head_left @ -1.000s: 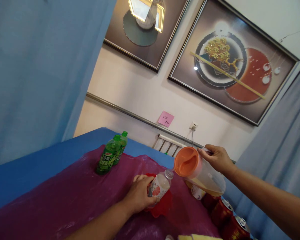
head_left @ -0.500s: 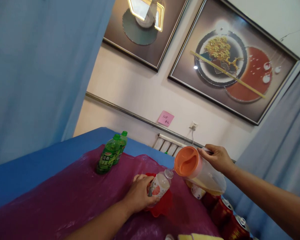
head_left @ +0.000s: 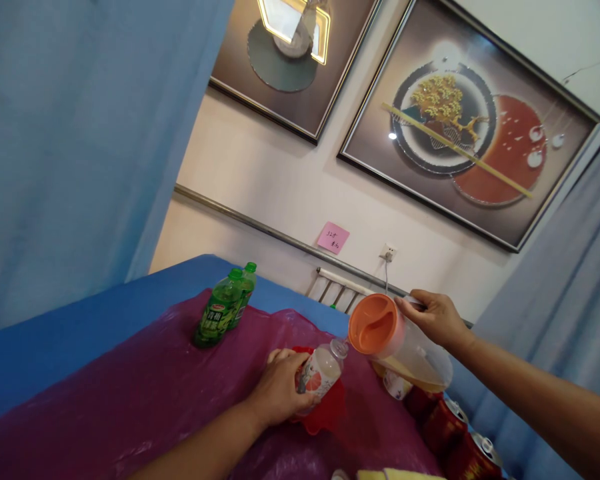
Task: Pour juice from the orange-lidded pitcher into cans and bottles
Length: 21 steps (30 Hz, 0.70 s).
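- Curtain [head_left: 80, 147], blue, hangs at far left, beside a blue surface [head_left: 40, 373].
- Purple plastic sheet [head_left: 105, 373], wrinkled, spread over that blue surface.
- Two green bottles [head_left: 217, 315] with green caps on the sheet, one partly behind the other, left of the hands.
- Left hand [head_left: 283, 387]: curled round a clear bottle [head_left: 324, 370], thumb on the near side, fingers on the far side. Bottle uncapped, mouth up, fruit-print label, above the sheet's middle.
- Red item [head_left: 327, 413] behind and below that bottle; its kind unclear.
- Pink note [head_left: 333, 237], handwritten, on the wall behind; wall socket [head_left: 389, 252] to its right.
- Pitcher [head_left: 410, 353], see-through, orange lid [head_left: 373, 323], tipped well over, lid end just beside the bottle's mouth. Pale liquid along its lower side; whether any is flowing, cannot tell.
- Right hand [head_left: 435, 317]: closed on the pitcher's handle, raised above the sheet.
- White-labelled container [head_left: 396, 385] below the pitcher, partly hidden.
- Red cans [head_left: 443, 425] in a row at lower right, near the container.
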Each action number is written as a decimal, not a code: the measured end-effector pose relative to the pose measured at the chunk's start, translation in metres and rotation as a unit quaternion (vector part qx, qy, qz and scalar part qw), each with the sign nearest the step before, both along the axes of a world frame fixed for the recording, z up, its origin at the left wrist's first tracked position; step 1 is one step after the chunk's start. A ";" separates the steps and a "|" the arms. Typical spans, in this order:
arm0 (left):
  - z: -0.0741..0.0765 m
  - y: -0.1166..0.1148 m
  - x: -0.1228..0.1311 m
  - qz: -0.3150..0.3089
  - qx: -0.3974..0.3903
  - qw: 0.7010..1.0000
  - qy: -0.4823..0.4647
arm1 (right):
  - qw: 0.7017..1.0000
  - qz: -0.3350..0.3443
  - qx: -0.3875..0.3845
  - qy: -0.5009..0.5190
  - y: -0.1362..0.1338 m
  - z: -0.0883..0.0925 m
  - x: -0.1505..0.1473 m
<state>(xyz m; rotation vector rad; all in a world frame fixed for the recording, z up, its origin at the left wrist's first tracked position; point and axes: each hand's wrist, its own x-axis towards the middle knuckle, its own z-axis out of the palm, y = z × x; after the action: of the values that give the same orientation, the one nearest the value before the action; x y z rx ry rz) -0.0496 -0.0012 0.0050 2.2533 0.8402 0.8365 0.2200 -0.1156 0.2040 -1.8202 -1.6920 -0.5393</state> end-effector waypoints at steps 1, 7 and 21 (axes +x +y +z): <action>0.000 0.000 0.000 0.001 0.000 1.000 0.000 | 1.000 -0.001 0.000 0.000 0.000 0.000 0.000; 0.000 0.000 0.000 -0.001 -0.002 1.000 0.001 | 1.000 0.005 0.003 -0.001 0.000 0.001 0.000; 0.000 0.000 0.000 -0.005 -0.002 1.000 0.002 | 1.000 0.002 0.011 -0.007 0.000 -0.003 0.001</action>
<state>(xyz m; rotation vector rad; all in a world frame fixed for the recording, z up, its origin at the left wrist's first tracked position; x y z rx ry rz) -0.0495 -0.0015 0.0054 2.2541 0.8309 0.8257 0.2210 -0.1161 0.2014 -1.8016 -1.6920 -0.5688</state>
